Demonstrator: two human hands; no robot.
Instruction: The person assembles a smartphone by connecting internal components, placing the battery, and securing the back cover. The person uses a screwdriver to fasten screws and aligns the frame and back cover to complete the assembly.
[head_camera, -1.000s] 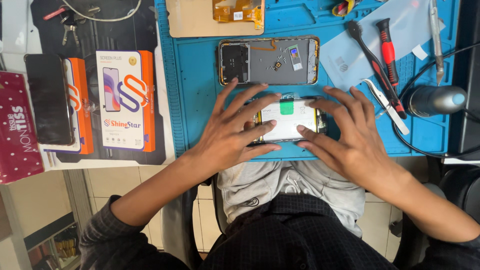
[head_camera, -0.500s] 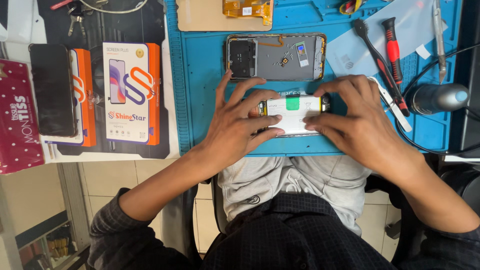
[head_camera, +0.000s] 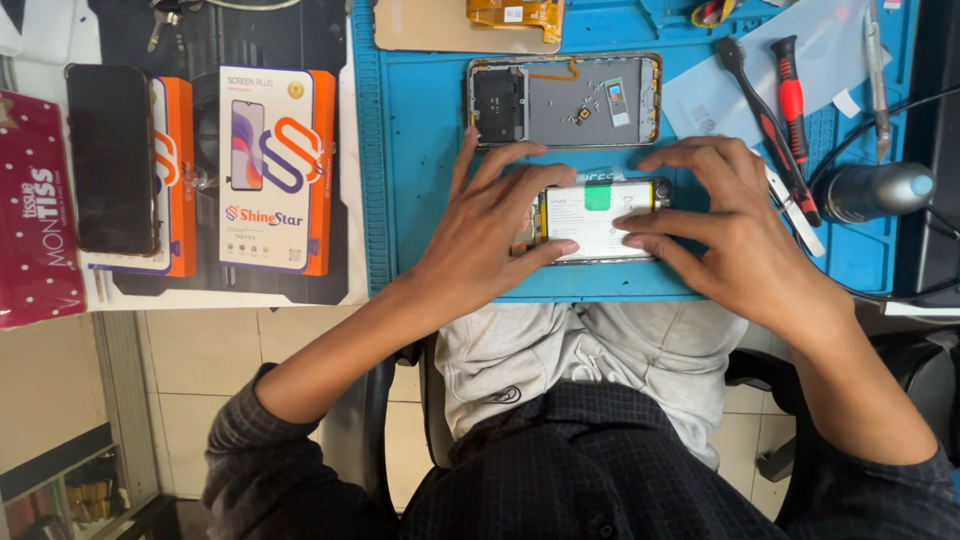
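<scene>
Your left hand (head_camera: 480, 235) lies spread on the blue mat (head_camera: 420, 180), fingers fanned apart, its thumb and fingertips pressing the left end of the opened phone (head_camera: 600, 220). Your right hand (head_camera: 725, 235) covers the phone's right end, fingers splayed and flat on it, the forefinger laid across the white battery (head_camera: 590, 228) — neither hand is closed around anything; both press down on the phone from above. The phone lies lengthwise near the front edge of the mat, just above your lap, with a small green tab (head_camera: 597, 197) showing on the battery between your hands.

Just behind it, toward the back of the worktop, sits a second phone frame (head_camera: 565, 100) with its insides exposed, apart from your fingers. To the right of your right hand lie a black brush (head_camera: 765, 125), a red-handled screwdriver (head_camera: 790, 95) and tweezers (head_camera: 795, 205) — the tweezers are just beside your knuckles.

Off the mat's left edge rest two orange-and-white boxes (head_camera: 275, 170), a dark phone (head_camera: 110, 160) lying on one of them, and a dotted maroon tissue pack (head_camera: 35, 210) at the far left.
</scene>
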